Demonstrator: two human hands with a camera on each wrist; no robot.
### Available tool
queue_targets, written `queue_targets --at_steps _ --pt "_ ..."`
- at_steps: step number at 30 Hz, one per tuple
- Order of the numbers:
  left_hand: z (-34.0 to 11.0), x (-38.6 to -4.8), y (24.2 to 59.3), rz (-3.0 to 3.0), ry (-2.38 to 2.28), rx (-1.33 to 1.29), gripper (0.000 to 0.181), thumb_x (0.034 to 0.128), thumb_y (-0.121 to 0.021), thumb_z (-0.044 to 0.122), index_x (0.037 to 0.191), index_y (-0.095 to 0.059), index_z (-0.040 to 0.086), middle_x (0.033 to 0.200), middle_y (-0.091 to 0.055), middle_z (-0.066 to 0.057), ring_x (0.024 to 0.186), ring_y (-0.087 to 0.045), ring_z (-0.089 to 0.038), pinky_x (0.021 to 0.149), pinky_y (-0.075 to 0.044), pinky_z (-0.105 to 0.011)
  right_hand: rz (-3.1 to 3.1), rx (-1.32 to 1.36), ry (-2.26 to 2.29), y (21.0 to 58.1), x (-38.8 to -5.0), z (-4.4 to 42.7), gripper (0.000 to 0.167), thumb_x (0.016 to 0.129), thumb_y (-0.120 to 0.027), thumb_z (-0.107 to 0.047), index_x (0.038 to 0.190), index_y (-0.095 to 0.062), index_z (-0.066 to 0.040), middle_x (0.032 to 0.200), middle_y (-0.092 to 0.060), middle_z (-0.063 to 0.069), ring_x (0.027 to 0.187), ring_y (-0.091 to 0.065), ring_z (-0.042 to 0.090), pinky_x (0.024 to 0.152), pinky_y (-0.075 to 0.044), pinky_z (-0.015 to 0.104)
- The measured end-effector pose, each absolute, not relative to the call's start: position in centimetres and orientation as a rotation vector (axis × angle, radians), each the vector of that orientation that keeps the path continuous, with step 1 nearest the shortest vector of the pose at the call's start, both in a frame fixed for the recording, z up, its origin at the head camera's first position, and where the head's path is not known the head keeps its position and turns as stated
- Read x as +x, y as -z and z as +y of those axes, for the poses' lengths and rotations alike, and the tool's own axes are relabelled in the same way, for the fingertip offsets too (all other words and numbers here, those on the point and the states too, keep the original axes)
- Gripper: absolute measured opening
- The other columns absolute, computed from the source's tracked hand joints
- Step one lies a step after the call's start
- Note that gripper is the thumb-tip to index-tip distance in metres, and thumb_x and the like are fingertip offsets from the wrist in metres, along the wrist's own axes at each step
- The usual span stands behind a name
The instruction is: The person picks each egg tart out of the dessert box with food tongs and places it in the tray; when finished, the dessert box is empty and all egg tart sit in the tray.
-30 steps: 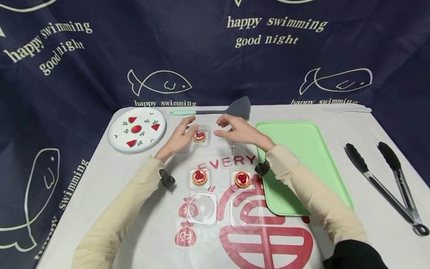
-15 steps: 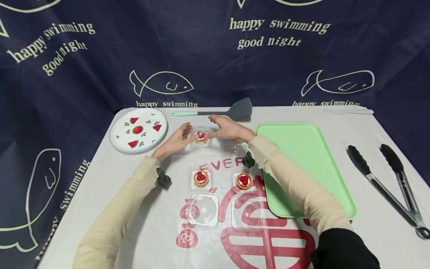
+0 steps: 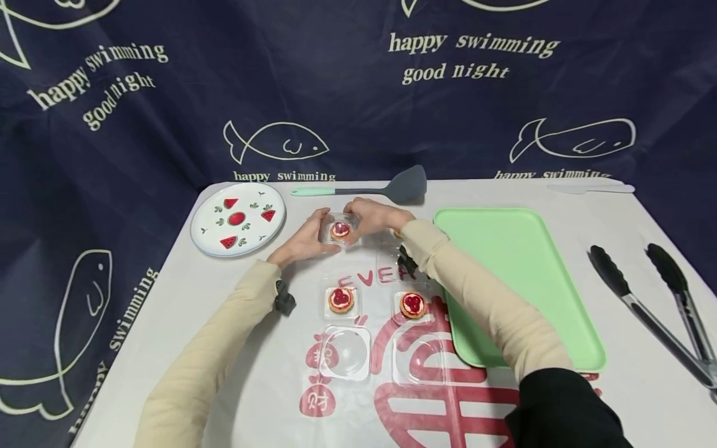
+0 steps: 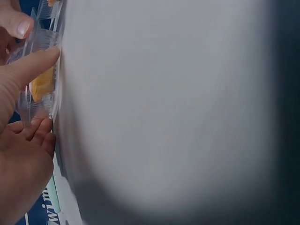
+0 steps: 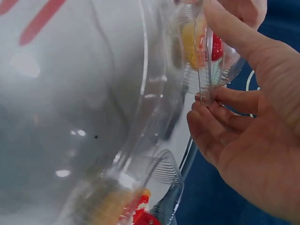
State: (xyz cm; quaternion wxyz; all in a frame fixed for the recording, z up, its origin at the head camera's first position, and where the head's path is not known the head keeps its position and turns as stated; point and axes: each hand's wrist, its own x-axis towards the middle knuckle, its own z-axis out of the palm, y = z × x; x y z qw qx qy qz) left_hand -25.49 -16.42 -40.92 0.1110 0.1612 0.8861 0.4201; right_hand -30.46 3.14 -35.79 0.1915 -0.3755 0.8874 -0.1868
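Note:
Both hands are at a small clear plastic box at the back of the table, with a red-topped tart inside. My left hand grips its left side, thumb on the near side and fingertips at the far edge. On the right side, my right hand pinches the rim between thumb and fingers. A clear dome covers the tart's red top in the right wrist view. Nearer, two more tarts, a left one and a right one, sit in boxes whose clear lids lie open.
Another boxed tart is mostly hidden by my right wrist. A green tray lies on the right, with tongs beyond it. A watermelon-patterned plate stands back left. A spatula and a pale knife lie along the back edge.
My right hand has moved left to the back-left box, and my left hand has closed in from the other side. Both hands now hold the box, having been apart from it.

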Motion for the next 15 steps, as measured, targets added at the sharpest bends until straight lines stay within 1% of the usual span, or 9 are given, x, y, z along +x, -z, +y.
queue_targets --at_steps 4,8,10,15 --pt "-16.3 -25.7 41.3 2.639 -1.216 0.501 0.094 0.0772 -0.078 0.01 0.147 -0.019 -0.011 0.146 -0.038 -0.03 0.139 -0.031 -0.038 0.119 -0.02 -0.044 2.484 -1.047 0.483 35.7 -31.0 2.6 0.067 0.072 -0.087 -0.027 0.123 -0.058 0.007 0.115 -0.059 0.018 0.1 -0.051 0.023 0.092 -0.046 0.035" --pt "-16.3 -25.7 41.2 2.653 -1.209 0.52 0.093 0.0763 -0.078 0.009 0.147 -0.02 -0.012 0.145 -0.038 -0.03 0.139 -0.03 -0.038 0.121 -0.013 -0.044 2.468 -1.023 0.461 35.5 -31.4 2.2 0.067 0.071 -0.088 -0.028 0.12 -0.058 0.006 0.109 -0.058 0.014 0.091 -0.047 0.02 0.084 -0.045 0.032" --pt "-16.3 -25.7 41.1 2.66 -1.2 0.532 0.094 0.0755 -0.078 0.009 0.146 -0.02 -0.011 0.143 -0.04 -0.03 0.138 -0.031 -0.038 0.121 -0.012 -0.045 2.467 -1.013 0.454 35.6 -31.6 2.1 0.068 0.07 -0.088 -0.029 0.12 -0.058 0.006 0.106 -0.057 0.012 0.088 -0.045 0.019 0.082 -0.044 0.031" --pt "-16.3 -25.9 41.2 2.673 -1.165 0.542 0.094 0.0753 -0.078 0.009 0.146 -0.02 -0.01 0.136 -0.044 -0.028 0.132 -0.036 -0.037 0.118 -0.019 -0.046 2.489 -1.009 0.431 35.7 -31.6 2.0 0.068 0.069 -0.089 -0.03 0.118 -0.058 0.005 0.102 -0.053 0.01 0.09 -0.043 0.019 0.082 -0.043 0.031"
